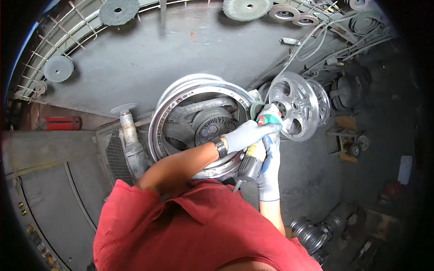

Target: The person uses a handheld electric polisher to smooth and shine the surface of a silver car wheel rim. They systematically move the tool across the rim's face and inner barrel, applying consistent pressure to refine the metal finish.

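Head camera, and both hands are on it: the grey-gloved left hand closes over the green collar of a yellow-and-dark-grey handheld grinder, while the white-and-blue-gloved right hand wraps its body. The tool's head sits at the right edge of a large polished silver metal wheel rim; contact, can't tell. Farther right, a dull silver spoked wheel; beyond the big rim, a flat grey panel!

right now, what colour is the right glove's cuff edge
The cuff edge is blue; the head view shows it.
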The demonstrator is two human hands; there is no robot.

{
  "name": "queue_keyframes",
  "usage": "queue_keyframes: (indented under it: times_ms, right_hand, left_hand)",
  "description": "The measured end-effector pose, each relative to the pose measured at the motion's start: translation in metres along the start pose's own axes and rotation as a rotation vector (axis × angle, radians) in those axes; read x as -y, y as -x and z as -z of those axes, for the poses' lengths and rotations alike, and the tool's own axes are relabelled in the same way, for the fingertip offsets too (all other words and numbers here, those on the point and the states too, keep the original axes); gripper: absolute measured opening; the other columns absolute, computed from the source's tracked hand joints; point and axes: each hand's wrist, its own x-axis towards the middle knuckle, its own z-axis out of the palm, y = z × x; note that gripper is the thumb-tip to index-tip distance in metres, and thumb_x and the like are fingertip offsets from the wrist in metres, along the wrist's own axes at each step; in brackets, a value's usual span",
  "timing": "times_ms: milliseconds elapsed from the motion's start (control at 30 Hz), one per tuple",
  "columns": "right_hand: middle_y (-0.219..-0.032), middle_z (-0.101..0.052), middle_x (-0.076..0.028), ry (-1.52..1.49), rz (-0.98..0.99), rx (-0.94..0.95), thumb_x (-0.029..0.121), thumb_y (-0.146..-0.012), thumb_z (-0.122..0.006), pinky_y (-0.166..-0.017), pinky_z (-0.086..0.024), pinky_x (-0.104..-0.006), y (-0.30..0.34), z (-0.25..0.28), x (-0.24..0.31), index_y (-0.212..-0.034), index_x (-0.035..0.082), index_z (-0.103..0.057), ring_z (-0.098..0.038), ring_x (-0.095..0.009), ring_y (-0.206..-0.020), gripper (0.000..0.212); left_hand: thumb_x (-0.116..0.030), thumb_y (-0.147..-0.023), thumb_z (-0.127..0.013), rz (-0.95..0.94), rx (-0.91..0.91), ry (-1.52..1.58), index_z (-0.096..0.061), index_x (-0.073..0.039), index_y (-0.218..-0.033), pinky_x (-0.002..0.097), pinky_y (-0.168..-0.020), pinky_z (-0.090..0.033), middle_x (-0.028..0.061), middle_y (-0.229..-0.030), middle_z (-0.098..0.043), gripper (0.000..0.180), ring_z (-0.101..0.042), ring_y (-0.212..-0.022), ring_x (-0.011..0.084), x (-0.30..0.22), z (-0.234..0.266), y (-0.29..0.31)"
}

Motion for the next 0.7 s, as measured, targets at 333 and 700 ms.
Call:
queue_keyframes:
  times_ms: [333, 700]
  right_hand:
    - [-0.134, -0.063, -0.026, 0.954, 0.235, 0.637, 0.025, -0.097, -0.066, -0.104, -0.054, -0.0409, 0.000, -0.115, 0.027, -0.167, 0.000, -0.021, -0.067, -0.037, -0.120, 0.087]
    - [-0.147, -0.054, -0.034, 1.014, 0.049, 1.000, 0.028, -0.100, -0.063, -0.113, -0.045, -0.0392, -0.001, -0.167, 0.036, -0.166, -0.004, -0.019, -0.059, -0.038, -0.136, 0.086]
  left_hand:
    - [-0.039, -0.109, -0.059, -0.589, -0.311, 0.762, -0.058, -0.001, -0.140, 0.0312, -0.093, -0.057, 0.0072, -0.119, -0.070, 0.049, -0.070, -0.106, 0.0127, 0.005, 0.056, 0.102]
    - [-0.046, -0.113, -0.046, -1.024, -0.607, 0.611, -0.042, -0.006, -0.155, 0.0378, -0.106, -0.053, 0.0115, -0.146, -0.056, 0.058, -0.061, -0.128, 0.0217, -0.016, 0.044, 0.157]
